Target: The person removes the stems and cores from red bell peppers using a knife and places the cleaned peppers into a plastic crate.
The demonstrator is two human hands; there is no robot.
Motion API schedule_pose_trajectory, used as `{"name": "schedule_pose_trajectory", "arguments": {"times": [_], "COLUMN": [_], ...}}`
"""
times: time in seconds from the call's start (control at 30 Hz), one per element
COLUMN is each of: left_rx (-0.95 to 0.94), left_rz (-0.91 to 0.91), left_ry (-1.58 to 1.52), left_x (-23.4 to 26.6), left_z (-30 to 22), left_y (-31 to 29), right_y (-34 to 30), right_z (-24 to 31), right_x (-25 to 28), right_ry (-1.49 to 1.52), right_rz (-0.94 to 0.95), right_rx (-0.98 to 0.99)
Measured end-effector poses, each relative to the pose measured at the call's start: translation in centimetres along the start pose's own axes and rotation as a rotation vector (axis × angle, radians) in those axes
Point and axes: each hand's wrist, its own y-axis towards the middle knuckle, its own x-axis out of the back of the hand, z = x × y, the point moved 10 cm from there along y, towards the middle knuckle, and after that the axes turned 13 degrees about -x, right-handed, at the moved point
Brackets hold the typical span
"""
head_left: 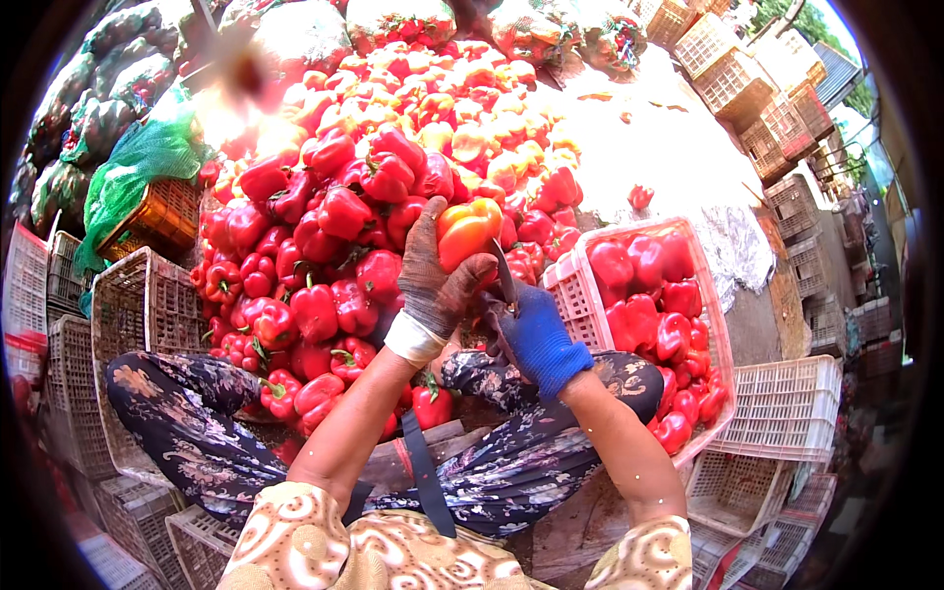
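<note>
An orange-red bell pepper (469, 232) is gripped in my left hand (433, 280), which wears a dirty brown work glove with a white cuff. My right hand (539, 339), in a blue knit glove, closes round the handle of a knife (504, 273). Its blade points up and touches or lies close against the pepper's right side. Directly ahead of both hands spreads a big heap of red bell peppers (344, 211). To the right of my right hand, a pink plastic crate (582, 295) holds many red peppers.
White crates (777, 408) are stacked at the right, and a grey crate (120, 324) stands by my left knee. Green netting (147, 167) drapes over an orange crate (162, 211). Filled net sacks (398, 22) line the back. One pepper (640, 197) lies apart on the sunlit ground.
</note>
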Motion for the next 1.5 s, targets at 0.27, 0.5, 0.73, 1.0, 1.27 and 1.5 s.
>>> {"name": "schedule_pose_trajectory", "arguments": {"times": [0.27, 0.5, 0.73, 1.0, 1.27, 1.5], "left_rx": [0.434, 0.392, 0.475, 0.605, 0.352, 0.766], "left_rz": [-0.156, 0.006, 0.149, 0.132, 0.295, 0.311], "left_ry": [-0.297, -0.352, -0.258, -0.487, -0.333, -0.392], "left_x": [3.1, 0.1, 0.2, 0.0, 0.1, -0.3], "left_z": [3.0, 0.2, 0.6, 2.4, 1.5, 1.6], "left_y": [1.2, -1.8, -3.8, -4.0, -1.7, -6.0], "right_y": [-1.3, 0.2, -0.2, -1.0, -0.8, -0.5], "right_z": [-1.3, 4.4, 1.7, 1.2, 0.8, 2.3], "right_x": [-2.2, 0.5, 0.4, 0.2, 1.6, 1.7], "right_ry": [0.317, 0.469, 0.363, 0.573, 0.717, 0.561], "right_rz": [0.181, 0.155, 0.161, 0.248, 0.165, -0.060], "right_rx": [-0.151, 0.113, 0.069, -0.153, -0.129, 0.202]}}
